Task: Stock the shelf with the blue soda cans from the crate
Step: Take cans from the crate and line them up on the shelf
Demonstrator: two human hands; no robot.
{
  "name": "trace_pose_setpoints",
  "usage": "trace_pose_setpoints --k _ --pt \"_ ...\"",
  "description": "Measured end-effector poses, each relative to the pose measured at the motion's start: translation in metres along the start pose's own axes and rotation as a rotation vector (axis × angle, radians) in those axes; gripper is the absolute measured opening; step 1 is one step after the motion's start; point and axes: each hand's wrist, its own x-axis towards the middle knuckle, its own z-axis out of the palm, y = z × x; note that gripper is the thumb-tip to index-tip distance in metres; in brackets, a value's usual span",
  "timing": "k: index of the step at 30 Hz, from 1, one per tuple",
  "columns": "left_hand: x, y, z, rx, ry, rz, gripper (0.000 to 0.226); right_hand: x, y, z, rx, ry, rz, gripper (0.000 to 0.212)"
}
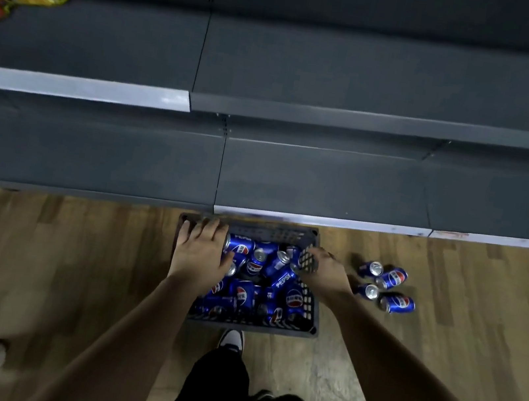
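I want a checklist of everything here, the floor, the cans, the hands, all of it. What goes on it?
Surface: wooden floor; dark shelves bare in front.
Job's things: crate on the floor, full of jumbled blue cans.
Clutter: four loose cans on the floor, right of the crate.
Grip: left hand on the crate's left rim; right hand at its right wall; neither visibly holds a can.
Cables: nothing seen.
Surroundings: snack bags on the upper shelf, far left; shoe behind the crate.

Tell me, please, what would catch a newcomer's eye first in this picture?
The dark crate heaped with blue Pepsi cans sits on the wooden floor against the bottom shelf, the left hand and right hand gripping its sides. Four loose cans lie on the floor to its right.
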Motion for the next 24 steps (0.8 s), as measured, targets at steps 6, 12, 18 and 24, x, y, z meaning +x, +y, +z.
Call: trace_pose_setpoints --k 6,12,18,24 --pt "0.029 -0.014 0.101 -0.033 -0.030 -0.010 0.062 0.055 0.047 0.072 -0.039 -0.061 0.040 0.055" --pt "0.067 -0.033 0.214 -0.093 -0.052 -0.036 0.059 0.127 0.098 0.166 -0.031 -0.138 0.028 0.047" --pt "0.105 -0.051 0.312 -0.091 -0.003 -0.065 0.056 0.196 0.138 0.247 0.003 -0.206 0.050 0.062" --pt "0.128 -0.067 0.390 -0.104 0.002 -0.088 0.058 0.241 0.162 0.304 0.012 -0.257 0.057 0.065"
